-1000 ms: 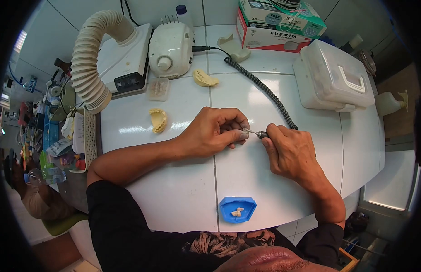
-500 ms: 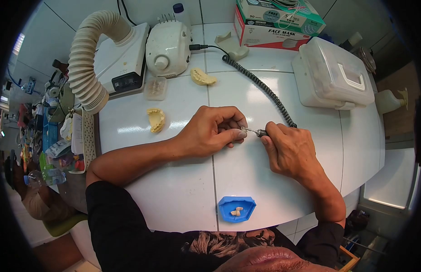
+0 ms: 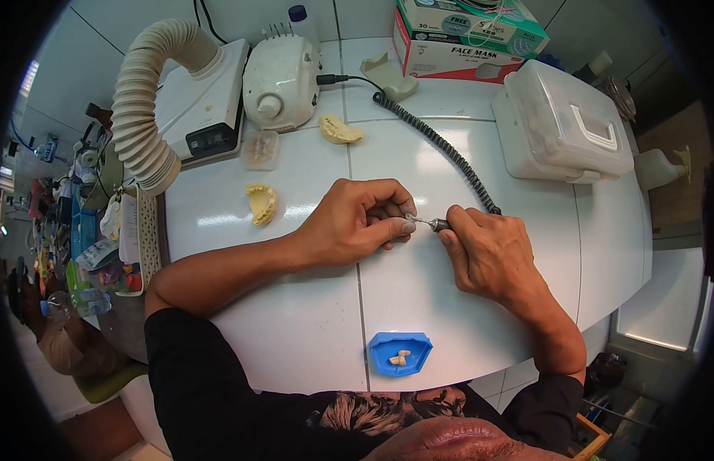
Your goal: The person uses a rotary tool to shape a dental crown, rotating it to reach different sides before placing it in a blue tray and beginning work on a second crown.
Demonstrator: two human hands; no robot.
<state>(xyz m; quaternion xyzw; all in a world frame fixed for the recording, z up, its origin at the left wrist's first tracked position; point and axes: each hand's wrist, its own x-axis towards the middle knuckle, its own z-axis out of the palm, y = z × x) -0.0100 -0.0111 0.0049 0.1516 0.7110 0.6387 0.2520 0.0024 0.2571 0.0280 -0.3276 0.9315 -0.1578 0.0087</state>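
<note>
My left hand (image 3: 361,220) is closed at the middle of the table, pinching a small pale piece (image 3: 410,219) between thumb and fingers; most of it is hidden. Just to the right, my right hand (image 3: 487,250) grips a rotary handpiece (image 3: 440,225), whose thin tip points left and meets the small piece. A black coiled cord (image 3: 441,146) runs from the handpiece up to the back. Two yellowish dental casts (image 3: 261,204) (image 3: 340,130) lie beyond my left hand. Nearer my body, a blue tray (image 3: 377,354) holds small pale pieces (image 3: 400,358).
At the back left stand a ribbed hose (image 3: 134,107), a white box unit (image 3: 211,115) and a white control unit (image 3: 280,83). A small clear container (image 3: 260,150) sits before them. Face mask boxes (image 3: 457,58) and a white case (image 3: 564,127) are at the back right.
The whole view has shifted very slightly. Both hands keep nearly the same pose, with the handpiece tip still at the small piece.
</note>
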